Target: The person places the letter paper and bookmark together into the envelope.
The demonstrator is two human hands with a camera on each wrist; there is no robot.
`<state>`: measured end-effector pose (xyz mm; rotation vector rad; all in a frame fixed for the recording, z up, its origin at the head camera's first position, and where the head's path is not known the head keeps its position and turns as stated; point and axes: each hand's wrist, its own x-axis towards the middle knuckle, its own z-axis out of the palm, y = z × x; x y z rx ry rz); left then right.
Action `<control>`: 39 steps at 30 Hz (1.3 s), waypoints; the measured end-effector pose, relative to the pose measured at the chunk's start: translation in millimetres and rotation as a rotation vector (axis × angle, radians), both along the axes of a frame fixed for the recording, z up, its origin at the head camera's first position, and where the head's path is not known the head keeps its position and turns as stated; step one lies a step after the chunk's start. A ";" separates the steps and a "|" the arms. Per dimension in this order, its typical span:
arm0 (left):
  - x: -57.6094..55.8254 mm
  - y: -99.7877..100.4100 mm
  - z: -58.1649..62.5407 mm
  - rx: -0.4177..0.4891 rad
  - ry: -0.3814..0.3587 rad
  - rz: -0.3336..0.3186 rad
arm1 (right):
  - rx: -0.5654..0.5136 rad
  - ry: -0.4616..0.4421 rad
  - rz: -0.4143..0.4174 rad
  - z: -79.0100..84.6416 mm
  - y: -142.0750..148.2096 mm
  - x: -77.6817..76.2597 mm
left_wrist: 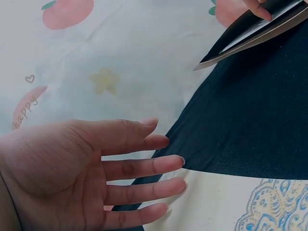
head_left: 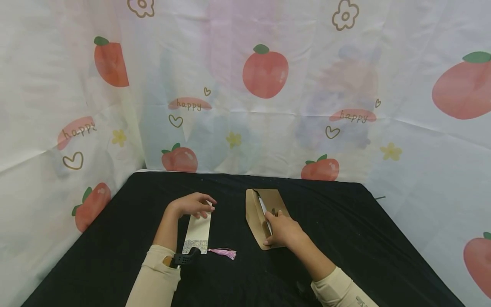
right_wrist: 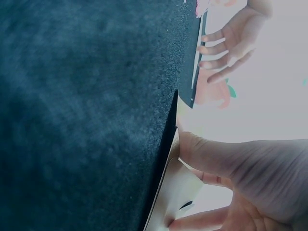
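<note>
A pale bookmark (head_left: 198,230) with a lace-like printed end and a pink tassel (head_left: 223,253) lies on the black cloth. My left hand (head_left: 193,205) hovers over its far end; in the left wrist view this hand (left_wrist: 96,175) has its fingers extended and holds nothing. To the right, a brown paper envelope (head_left: 255,213) lies with its flap side open toward the left, and a white card or sheet (head_left: 262,204) shows inside. My right hand (head_left: 284,230) grips the envelope at its near part, thumb at the near edge and fingers at the opening. Its fingertips are partly hidden.
A black cloth (head_left: 230,281) covers the table. White curtains (head_left: 215,136) printed with fruit, hearts and flowers stand behind it and at both sides. On the left wrist sits a strap with a black camera (head_left: 186,258).
</note>
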<state>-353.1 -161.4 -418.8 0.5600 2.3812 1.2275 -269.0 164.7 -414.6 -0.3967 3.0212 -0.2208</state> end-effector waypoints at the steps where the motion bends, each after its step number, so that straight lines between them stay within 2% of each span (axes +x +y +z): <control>1: -0.1 -0.8 0.0 0.000 0.001 0.001 | 0.000 0.000 0.000 -0.2 0.3 -0.4; 7: -0.3 -4.2 -1.0 -0.005 0.007 0.022 | -0.002 0.003 0.002 -0.9 0.8 -0.1; 14: -1.3 -5.7 -4.5 -0.007 0.009 0.082 | -0.005 0.000 -0.001 0.7 0.3 1.5; 25: 0.0 -5.8 -4.8 -0.033 0.028 0.121 | -0.002 0.003 0.007 2.9 0.5 2.2; 39: 1.3 -7.4 -5.9 -0.054 0.035 0.238 | 0.002 0.007 0.009 3.4 -0.7 2.0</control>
